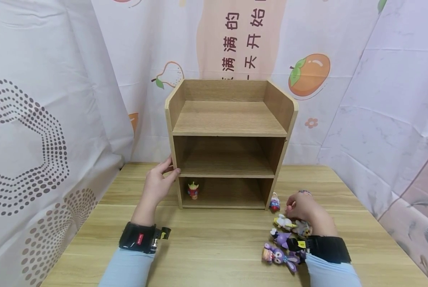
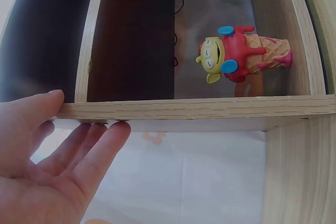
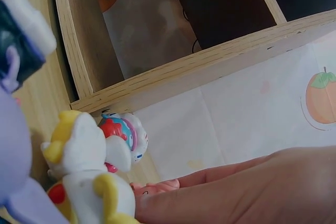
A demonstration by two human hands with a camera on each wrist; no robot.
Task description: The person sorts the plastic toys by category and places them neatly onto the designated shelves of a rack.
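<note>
My left hand (image 1: 158, 183) holds the left side panel of a small wooden shelf (image 1: 229, 118), thumb at the front edge and fingers along the outer side. A toy figurine with a yellow-green three-eyed head, red body and ice-cream-cone base (image 2: 239, 53) stands upright in the lowest compartment, at its left end. At the right, my right hand (image 1: 307, 209) pinches a small pink figurine (image 3: 157, 187), mostly hidden by the fingers. Close by it lie a white-and-yellow figurine (image 1: 283, 222) and a red, blue and white figurine (image 1: 275, 202) beside the shelf's foot.
Nearer the front lie a purple long-eared figurine (image 1: 280, 256), another purple one (image 1: 281, 238) and a grey-brown one (image 1: 302, 228), partly under the right wrist. Another small figurine (image 1: 304, 192) shows behind the right hand. Printed curtains (image 1: 138, 48) hang around the wooden table (image 1: 206, 243).
</note>
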